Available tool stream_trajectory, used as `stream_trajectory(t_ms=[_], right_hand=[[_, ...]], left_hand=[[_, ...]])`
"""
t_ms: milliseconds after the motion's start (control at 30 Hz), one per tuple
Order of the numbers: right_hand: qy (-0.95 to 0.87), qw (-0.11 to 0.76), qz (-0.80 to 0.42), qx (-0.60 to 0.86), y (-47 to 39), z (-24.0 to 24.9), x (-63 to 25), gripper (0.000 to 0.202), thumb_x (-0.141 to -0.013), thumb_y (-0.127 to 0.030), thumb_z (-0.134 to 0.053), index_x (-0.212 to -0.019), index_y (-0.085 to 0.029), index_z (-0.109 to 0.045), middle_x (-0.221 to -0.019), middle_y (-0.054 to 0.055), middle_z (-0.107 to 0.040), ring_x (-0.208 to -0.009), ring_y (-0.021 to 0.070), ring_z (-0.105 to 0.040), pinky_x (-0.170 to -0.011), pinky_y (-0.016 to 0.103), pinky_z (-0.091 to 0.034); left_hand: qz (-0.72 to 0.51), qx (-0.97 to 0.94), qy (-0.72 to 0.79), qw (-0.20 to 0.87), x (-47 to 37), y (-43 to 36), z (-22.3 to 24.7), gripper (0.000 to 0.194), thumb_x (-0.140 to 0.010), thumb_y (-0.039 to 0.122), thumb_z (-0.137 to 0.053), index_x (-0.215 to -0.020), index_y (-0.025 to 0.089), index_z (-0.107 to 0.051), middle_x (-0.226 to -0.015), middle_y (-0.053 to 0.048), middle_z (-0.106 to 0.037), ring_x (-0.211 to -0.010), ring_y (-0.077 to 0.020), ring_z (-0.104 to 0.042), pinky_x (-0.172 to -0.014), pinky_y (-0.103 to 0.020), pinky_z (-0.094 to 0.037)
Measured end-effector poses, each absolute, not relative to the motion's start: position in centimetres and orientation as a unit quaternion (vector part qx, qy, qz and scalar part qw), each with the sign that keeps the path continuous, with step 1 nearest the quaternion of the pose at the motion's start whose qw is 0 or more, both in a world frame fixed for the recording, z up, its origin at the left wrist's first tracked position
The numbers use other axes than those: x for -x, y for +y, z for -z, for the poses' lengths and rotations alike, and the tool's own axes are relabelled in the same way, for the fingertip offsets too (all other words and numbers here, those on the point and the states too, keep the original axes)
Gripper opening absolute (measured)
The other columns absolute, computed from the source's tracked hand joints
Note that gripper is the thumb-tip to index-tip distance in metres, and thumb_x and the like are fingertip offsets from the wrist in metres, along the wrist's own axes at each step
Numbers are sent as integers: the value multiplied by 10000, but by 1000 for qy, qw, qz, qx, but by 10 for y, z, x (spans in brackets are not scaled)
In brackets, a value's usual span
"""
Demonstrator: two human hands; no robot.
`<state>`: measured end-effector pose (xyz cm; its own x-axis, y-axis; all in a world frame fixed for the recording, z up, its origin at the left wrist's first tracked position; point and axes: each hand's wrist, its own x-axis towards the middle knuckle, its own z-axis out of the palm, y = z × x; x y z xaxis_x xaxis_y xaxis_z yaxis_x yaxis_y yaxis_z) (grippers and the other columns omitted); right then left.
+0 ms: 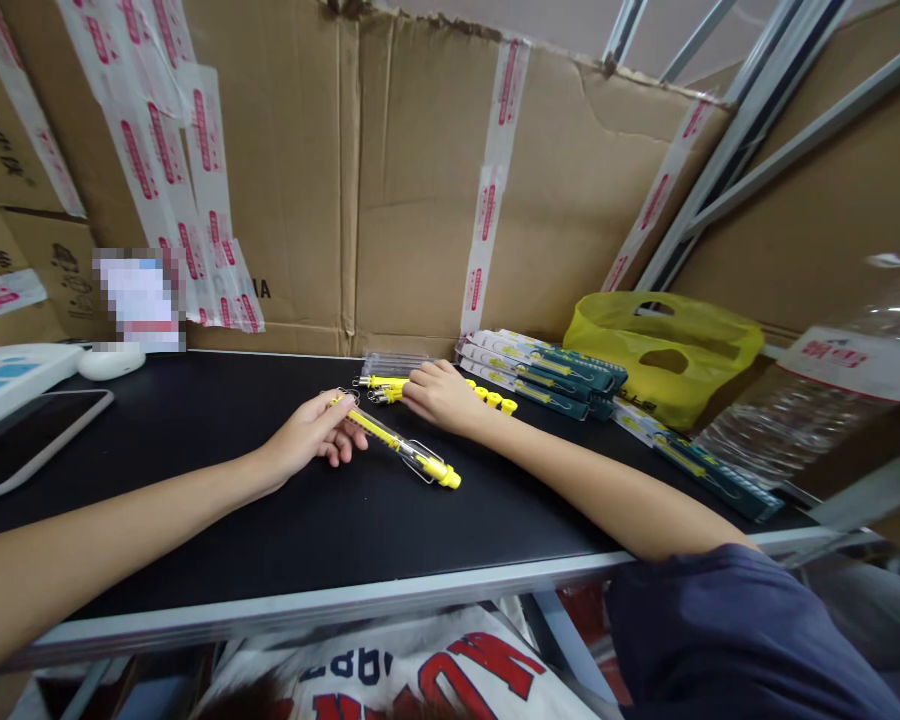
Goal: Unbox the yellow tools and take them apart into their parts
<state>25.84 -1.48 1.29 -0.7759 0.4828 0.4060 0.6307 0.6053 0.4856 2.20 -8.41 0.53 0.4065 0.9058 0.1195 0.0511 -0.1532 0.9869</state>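
My left hand (319,432) is closed on one end of a yellow and clear pen-like tool (396,441) with a wire clip, its yellow tip pointing right and toward me. My right hand (444,397) rests over a group of similar yellow tools (385,384) lying side by side farther back, with their round yellow ends (508,406) showing to its right. Its fingers are curled at these tools, and whether one is gripped is hidden. Clear plastic sleeves (397,364) lie just behind them.
Stacked green and white packages (544,372) lie right of the tools, with another package (701,462) nearer me. Beyond are a yellow plastic bag (664,345) and a large water bottle (810,400). A phone (34,440) and white device (19,380) lie left; cardboard (412,200) stands behind.
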Motion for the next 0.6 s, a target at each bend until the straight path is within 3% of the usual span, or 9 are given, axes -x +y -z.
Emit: stream_trajectory(t_ms=[133, 333, 500, 600], right_hand=[[-890, 198, 223, 345, -28, -22, -272, 315, -965, -344, -397, -856, -163, -630, -817, 77, -626, -822, 198, -489, -720, 328, -280], [-892, 305, -48, 330, -55, -28, -281, 449, -980, -385, -309, -756, -168, -632, -685, 33, -628, -698, 149, -548, -693, 278, -381], [-855, 328, -104, 388, -60, -24, -278, 293, -930, -449, -411, -851, -190, -525, -649, -20, -595, -594, 127, -520, -595, 251, -370], [-838, 343, -132, 404, -60, -24, -279, 329, -934, -481, -383, -809, -194, -483, -624, -24, -590, -563, 120, -507, -590, 250, -376]], left_hand=[[-435, -630, 374, 524, -21, -85, -7, 393, -837, 563, -536, -845, 180, -444, -709, -35, -668, -506, -101, -576, -441, -177, -413], [-499, -600, 386, 493, -19, -82, -7, 386, -836, 554, -538, -855, 180, -444, -718, -30, -671, -506, -97, -567, -439, -176, -415], [-538, -585, 379, 473, -17, -82, -8, 373, -853, 549, -518, -866, 183, -445, -741, -25, -670, -532, -96, -569, -448, -174, -416], [-557, -576, 371, 470, -17, -83, -9, 371, -856, 547, -516, -879, 183, -451, -758, -28, -672, -538, -95, -572, -456, -177, -416]])
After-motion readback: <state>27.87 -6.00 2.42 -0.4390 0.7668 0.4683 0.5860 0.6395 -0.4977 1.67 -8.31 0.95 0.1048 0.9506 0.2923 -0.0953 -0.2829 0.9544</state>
